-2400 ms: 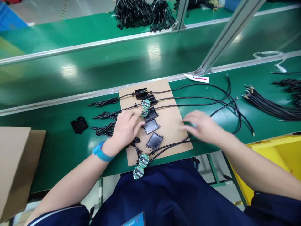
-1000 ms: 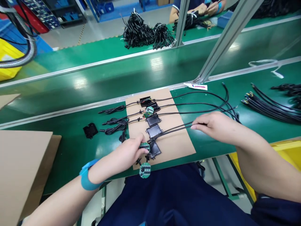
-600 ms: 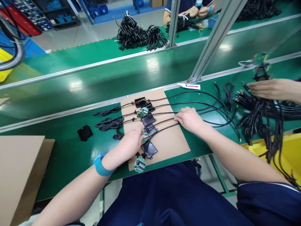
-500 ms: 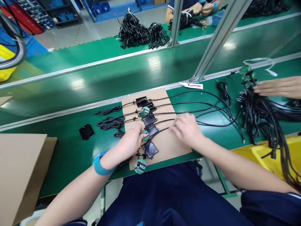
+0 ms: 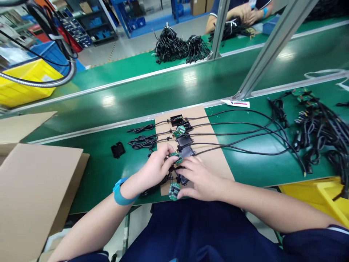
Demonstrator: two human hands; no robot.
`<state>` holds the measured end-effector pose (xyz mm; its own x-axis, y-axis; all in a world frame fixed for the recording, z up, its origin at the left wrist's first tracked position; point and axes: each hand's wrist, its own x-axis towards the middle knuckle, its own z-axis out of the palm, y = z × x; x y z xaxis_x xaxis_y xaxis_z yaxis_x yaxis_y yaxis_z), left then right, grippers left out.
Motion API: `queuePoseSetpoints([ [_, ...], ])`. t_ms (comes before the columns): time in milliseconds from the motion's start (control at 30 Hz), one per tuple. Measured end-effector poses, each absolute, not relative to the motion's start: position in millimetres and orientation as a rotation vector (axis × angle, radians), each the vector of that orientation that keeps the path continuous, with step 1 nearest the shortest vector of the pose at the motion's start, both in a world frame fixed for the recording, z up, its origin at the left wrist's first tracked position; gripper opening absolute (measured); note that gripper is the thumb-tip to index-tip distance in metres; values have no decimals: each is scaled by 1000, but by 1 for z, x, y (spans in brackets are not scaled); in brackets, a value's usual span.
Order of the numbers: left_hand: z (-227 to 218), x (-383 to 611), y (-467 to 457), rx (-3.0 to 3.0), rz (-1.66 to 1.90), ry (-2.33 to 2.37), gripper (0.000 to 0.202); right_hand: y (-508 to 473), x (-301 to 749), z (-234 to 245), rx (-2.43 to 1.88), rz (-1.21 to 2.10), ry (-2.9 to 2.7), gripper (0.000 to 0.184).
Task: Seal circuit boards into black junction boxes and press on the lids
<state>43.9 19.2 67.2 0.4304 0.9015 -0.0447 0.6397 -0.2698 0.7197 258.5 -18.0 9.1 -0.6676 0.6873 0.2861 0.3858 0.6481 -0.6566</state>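
Observation:
My left hand [image 5: 158, 163] is closed in a pinch on a round green circuit board [image 5: 177, 157] above the cardboard sheet. My right hand [image 5: 201, 179] lies beside it, fingers stretched and thumb apart, over the nearest black plastic case [image 5: 184, 179], which it partly covers. Close to that thumb is a second round circuit board [image 5: 173, 191] at the sheet's front edge. Further up the sheet, several black cases [image 5: 186, 151] lie in a row with black cables [image 5: 234, 134] running right. Another green board [image 5: 180, 131] rests on the row. Whether my right fingertips grip anything is hidden.
A flat cardboard sheet [image 5: 215, 154] lies on the green bench [image 5: 251, 165]. A black plastic part [image 5: 118, 149] lies left of it, near an open carton [image 5: 35, 189]. Cable bundles [image 5: 321, 131] and a yellow bin [image 5: 313, 193] are right. A metal post [image 5: 272, 47] rises behind; a co-worker's hands [image 5: 249, 14] are beyond.
My right hand has moved left from the cables to the near case beside my left hand. My left hand still holds the board. A co-worker's hand at the right has left view.

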Motion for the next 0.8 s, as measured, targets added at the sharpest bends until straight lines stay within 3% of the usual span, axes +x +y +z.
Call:
queuePoseSetpoints([
  [133,52,26,21,2176,401,1198,14,-18,246,-7,-786,784,-2485,66],
  [300,36,-3,17,2511,151,1068,46,-15,244,-24,-730,658,-2553,61],
  [467,31,-21,19,2467,150,1171,17,-16,251,0,-734,618,-2484,58],
  [667,77,-50,-24,2404,82,1629,30,-12,277,39,-1230,683,-2495,42],
  [800,89,-38,-76,2084,-85,1394,37,6,288,44,-1292,1093,-2654,45],
])
